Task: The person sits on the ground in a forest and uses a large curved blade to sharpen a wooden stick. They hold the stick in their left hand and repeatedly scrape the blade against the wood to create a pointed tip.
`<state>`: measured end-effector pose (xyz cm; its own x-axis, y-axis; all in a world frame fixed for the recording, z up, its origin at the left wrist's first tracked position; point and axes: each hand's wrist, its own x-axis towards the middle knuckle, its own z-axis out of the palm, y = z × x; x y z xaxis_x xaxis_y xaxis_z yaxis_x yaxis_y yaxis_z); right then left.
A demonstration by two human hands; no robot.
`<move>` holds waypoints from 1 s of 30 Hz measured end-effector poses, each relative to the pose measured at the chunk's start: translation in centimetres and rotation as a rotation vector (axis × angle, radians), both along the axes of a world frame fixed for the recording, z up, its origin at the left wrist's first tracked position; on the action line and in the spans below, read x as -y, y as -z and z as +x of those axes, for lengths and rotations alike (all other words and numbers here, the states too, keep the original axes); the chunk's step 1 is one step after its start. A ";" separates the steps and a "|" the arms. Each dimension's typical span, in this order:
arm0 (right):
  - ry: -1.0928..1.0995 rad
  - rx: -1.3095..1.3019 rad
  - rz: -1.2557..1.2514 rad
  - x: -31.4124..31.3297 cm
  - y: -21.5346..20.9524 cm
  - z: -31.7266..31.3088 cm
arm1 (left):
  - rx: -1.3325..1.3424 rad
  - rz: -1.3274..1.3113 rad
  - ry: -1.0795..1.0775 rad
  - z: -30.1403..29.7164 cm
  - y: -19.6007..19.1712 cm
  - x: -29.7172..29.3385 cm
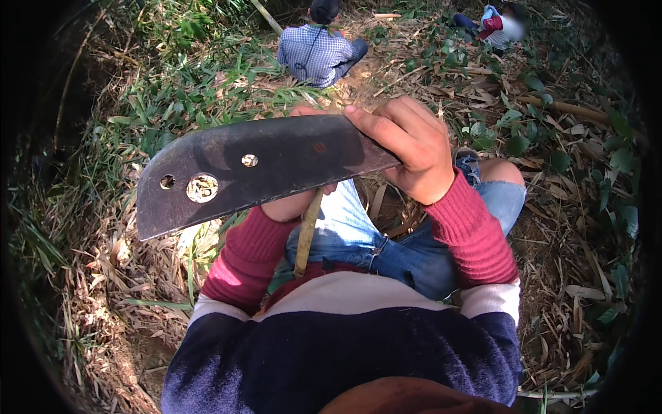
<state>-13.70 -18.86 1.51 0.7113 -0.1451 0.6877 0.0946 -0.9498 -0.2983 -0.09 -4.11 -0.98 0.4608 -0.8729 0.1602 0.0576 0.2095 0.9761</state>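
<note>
A broad dark machete blade point(276, 155) with several round holes lies across my view, its wide end to the left. My right hand point(417, 148) is closed round its right end, the thumb along the blade's upper edge; the handle is hidden. Behind the blade is my left hand point(288, 205), mostly covered, with its wrist below the blade and some fingers above. It appears closed round a thin, yellowish-brown stick point(308, 234), which slants down toward my waist. Whether the blade touches the stick is hidden.
I sit with bent knees in blue jeans point(414, 259) on ground covered with dry leaves point(110, 310). Green undergrowth point(186, 103) grows around. Ahead sits a person in a checked shirt point(312, 52); another person point(503, 31) sits at the far right. A bamboo pole point(562, 108) lies to the right.
</note>
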 end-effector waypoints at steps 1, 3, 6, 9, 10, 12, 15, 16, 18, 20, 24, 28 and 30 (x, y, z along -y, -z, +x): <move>0.021 -0.009 -0.027 -0.1 -0.1 0.0 | 0.040 0.009 -0.001 0.0 0.0 0.0; 0.039 -0.024 -0.063 0.0 -0.3 -0.1 | 0.079 0.015 0.017 0.2 0.1 0.0; 0.019 -0.034 -0.083 0.8 -0.2 0.1 | -0.081 -0.036 0.094 0.1 0.5 0.1; 0.021 -0.033 -0.116 1.8 0.3 0.5 | -0.182 -0.071 0.095 0.3 1.2 0.0; 0.047 -0.036 -0.133 2.3 0.7 0.6 | -0.191 -0.077 0.080 0.4 1.3 -0.1; 0.178 -0.074 -0.130 4.5 2.0 0.4 | -0.273 -0.044 0.171 -0.8 -1.6 -0.7; 0.454 -0.141 -0.027 9.2 5.5 -0.7 | -0.327 -0.021 0.176 -1.4 -3.4 -0.8; 0.458 -0.120 0.081 9.4 5.5 -0.8 | -0.287 0.013 0.099 -0.9 -2.9 -0.4; 0.408 -0.076 0.416 8.3 5.4 -1.2 | -0.272 0.082 -0.009 -0.4 -2.3 -0.4; 0.299 0.015 0.851 7.3 4.8 -0.6 | -0.277 0.024 -0.036 -0.6 -2.7 0.1; 0.076 0.099 1.199 5.3 2.6 -0.2 | -0.247 0.019 -0.060 -0.7 -2.5 0.1; 0.040 0.075 1.202 4.5 2.1 -0.2 | -0.224 0.052 -0.090 -0.8 -2.9 0.0; 0.038 0.068 1.167 4.0 2.0 -0.2 | -0.202 0.074 -0.100 -0.9 -3.1 0.0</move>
